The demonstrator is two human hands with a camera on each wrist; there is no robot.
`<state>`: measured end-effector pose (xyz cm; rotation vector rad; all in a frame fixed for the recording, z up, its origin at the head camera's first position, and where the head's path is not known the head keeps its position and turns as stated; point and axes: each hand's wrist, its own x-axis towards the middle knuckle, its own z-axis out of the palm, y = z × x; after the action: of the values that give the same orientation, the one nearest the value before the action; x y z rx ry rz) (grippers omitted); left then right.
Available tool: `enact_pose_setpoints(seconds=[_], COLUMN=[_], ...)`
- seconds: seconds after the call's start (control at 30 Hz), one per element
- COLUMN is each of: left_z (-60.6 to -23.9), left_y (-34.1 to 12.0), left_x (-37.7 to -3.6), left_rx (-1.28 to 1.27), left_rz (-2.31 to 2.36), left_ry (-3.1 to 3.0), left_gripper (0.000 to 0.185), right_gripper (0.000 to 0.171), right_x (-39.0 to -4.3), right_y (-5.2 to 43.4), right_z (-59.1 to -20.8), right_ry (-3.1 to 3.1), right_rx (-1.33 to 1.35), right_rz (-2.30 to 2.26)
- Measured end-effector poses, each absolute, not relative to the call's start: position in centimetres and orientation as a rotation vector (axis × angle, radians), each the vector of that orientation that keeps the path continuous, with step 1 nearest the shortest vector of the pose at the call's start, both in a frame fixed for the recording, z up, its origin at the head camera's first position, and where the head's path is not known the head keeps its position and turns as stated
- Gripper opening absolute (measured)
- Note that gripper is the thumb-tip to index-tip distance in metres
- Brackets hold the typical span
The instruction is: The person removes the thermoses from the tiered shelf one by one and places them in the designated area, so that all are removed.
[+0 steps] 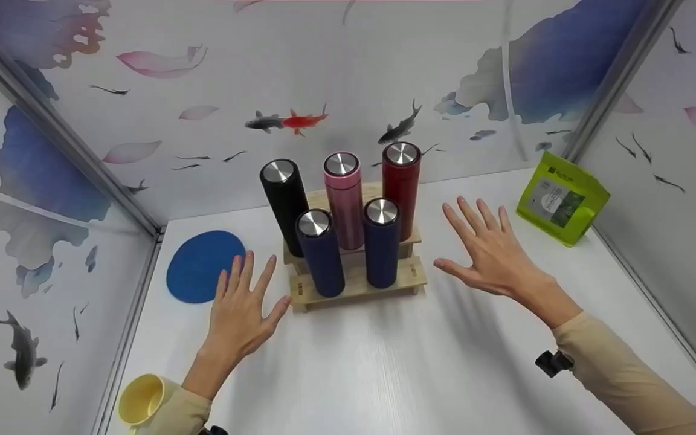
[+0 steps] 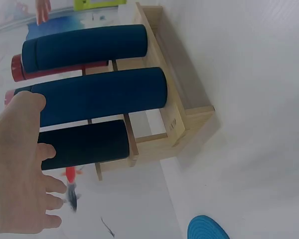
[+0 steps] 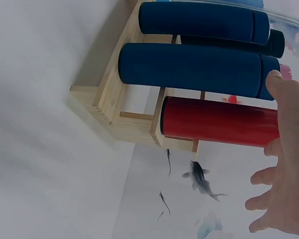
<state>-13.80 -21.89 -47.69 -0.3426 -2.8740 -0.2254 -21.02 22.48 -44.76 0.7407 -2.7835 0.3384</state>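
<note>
A stepped wooden rack (image 1: 357, 284) carries several upright thermos bottles with steel-topped lids. Two dark blue bottles, a left one (image 1: 322, 260) and a right one (image 1: 382, 248), stand on its lower front step. Behind them are a black bottle (image 1: 284, 205), a pink bottle (image 1: 346, 211) and a red bottle (image 1: 401, 193). To the left of the rack my left hand (image 1: 239, 320) is spread, fingers straight and holding nothing, its fingertips overlapping a blue round mat (image 1: 200, 266) in the head view. My right hand (image 1: 496, 257), fingers spread too and holding nothing, hovers right of the rack.
At the back right stands a bright green pouch (image 1: 559, 199) with a grey label. A yellow mug (image 1: 141, 400) is at the front left, partly behind my left sleeve. Printed panels (image 1: 348, 72) with fish and petals enclose the white table (image 1: 372, 368) at the back and sides.
</note>
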Motion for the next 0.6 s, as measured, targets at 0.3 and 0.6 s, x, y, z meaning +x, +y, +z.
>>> enact_pose_setpoints(seconds=[0.3,0.6], left_z=[-48.0,-48.6], left_y=[-21.8,-21.6], left_x=[-14.0,-14.8], left_rx=[-0.320,-0.241], left_rz=[-0.278,-0.404], left_ry=[-2.867,-2.857], left_gripper=[0.075,0.070], right_gripper=[0.094,0.095], right_x=[-21.6,-22.2], right_y=[22.1,21.3], right_z=[-43.4,-41.4], right_ry=[-2.789,-2.782], right_rx=[0.719,0.690], right_rz=[0.368,0.454])
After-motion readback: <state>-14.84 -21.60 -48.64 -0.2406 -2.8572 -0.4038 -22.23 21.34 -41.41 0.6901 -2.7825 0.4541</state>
